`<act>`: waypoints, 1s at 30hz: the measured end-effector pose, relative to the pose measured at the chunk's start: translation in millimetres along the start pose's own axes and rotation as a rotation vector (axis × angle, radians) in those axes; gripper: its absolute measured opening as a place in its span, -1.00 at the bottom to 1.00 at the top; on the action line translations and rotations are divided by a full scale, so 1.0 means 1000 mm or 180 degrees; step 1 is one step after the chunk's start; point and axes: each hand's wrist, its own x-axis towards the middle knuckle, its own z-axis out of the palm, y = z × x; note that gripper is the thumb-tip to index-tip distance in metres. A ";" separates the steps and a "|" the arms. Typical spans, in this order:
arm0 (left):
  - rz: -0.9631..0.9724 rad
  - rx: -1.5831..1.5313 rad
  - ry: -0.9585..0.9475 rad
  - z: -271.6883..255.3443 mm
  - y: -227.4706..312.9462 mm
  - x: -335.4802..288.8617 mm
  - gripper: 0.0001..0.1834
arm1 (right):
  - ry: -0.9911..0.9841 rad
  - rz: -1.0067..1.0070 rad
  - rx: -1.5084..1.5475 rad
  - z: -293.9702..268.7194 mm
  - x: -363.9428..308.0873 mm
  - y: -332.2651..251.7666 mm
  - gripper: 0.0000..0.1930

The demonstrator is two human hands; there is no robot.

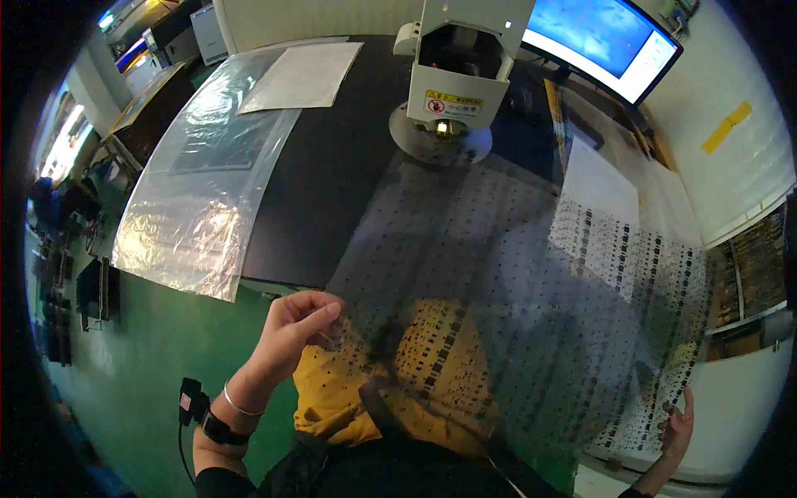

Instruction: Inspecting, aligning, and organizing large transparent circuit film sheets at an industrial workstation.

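A large see-through film sheet [498, 241] with rows of small black marks spans from the dark table to in front of my body. Its far end reaches the round plate under a white inspection device [461, 104]. My left hand [295, 328] is closed, pinching the film's near left corner between thumb and fingers. At the near right edge, my right hand [679, 427] grips the film, one finger raised; some fingertips are partly hidden. Through the sheet show yellow clothing [444, 349] and a white paper [599, 187]. A small yellow light glows beneath the device.
Clear plastic sleeves [183, 224] lie on the dark table [320, 183] at the left, with a white sheet [303, 75] over them. A lit monitor [602, 41] stands at the back right. A pale wall [735, 83] borders the right side; green floor [149, 357] shows at left.
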 end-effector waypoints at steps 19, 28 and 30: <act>-0.0406 -0.0706 -0.0058 -0.004 -0.009 0.012 -0.82 | 0.0081 -0.0092 0.0063 0.005 0.003 0.010 -0.25; -0.0539 -0.1042 -0.0120 -0.003 -0.007 0.014 -0.85 | -0.0055 -0.0095 0.0127 0.004 0.007 0.010 -0.23; -0.0526 -0.1045 -0.0120 -0.004 -0.007 0.012 -0.84 | -0.0137 -0.0131 0.0154 0.001 0.008 0.013 -0.22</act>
